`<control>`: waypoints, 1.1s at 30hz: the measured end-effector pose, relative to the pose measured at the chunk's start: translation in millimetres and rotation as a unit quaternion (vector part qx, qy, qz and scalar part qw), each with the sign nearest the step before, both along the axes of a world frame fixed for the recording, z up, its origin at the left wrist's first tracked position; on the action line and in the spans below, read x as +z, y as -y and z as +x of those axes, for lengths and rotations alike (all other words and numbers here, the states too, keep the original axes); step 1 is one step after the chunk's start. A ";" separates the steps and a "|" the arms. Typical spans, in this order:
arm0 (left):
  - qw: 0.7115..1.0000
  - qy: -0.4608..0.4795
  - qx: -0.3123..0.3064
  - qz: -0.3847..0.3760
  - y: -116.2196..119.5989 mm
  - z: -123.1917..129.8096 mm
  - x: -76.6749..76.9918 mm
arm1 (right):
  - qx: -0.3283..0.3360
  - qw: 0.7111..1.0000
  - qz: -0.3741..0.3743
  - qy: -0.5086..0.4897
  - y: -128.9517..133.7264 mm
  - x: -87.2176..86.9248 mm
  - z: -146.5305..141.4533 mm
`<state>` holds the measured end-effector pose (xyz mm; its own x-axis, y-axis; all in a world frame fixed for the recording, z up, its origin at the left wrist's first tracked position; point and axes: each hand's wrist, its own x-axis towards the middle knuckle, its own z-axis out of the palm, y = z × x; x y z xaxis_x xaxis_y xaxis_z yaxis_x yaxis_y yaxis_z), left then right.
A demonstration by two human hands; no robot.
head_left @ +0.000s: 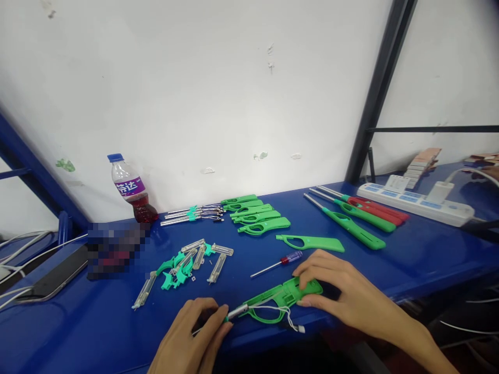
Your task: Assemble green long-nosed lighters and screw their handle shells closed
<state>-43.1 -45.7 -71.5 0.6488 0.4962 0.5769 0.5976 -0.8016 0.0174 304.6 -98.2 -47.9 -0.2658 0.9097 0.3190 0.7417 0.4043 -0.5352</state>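
Left hand pinches a metal tube, right hand a green shell; screwdriver and casings lie beyond.

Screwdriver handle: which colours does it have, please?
The screwdriver handle is bluish purple, with red near the shaft; head view.

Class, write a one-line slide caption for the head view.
Left grip holds a metal tube; right grip holds a green shell; a screwdriver lies beyond.

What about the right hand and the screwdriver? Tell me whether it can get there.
Probably yes: the screwdriver lies close by the right hand with nothing seen between them, though that hand grips the green casing and may need to let go.
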 end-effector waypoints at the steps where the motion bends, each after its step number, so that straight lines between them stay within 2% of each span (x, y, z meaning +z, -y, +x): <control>1: 1.000 -0.006 -0.001 0.004 -0.4 -1.0 -0.6 | 0.001 1.000 0.001 0.000 -0.1 -0.1 0.2; 7: 0.998 -0.055 -0.020 0.010 -1.2 -2.9 2.1 | 0.001 1.000 0.001 -0.003 -0.4 -0.6 -0.7; 26: 0.999 -0.024 -0.022 -0.041 3.5 2.4 8.0 | 0.002 1.000 0.008 -0.004 -0.7 -0.2 -0.7; 33: 0.998 -0.007 -0.037 -0.049 1.8 3.5 4.7 | -0.019 0.999 0.027 -0.010 1.0 3.6 -2.3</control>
<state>-39.5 -47.5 -66.8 0.6934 0.5003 0.5185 0.5373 -0.8385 0.0907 302.3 -99.2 -44.4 -0.2241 0.9001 0.3735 0.7465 0.4050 -0.5280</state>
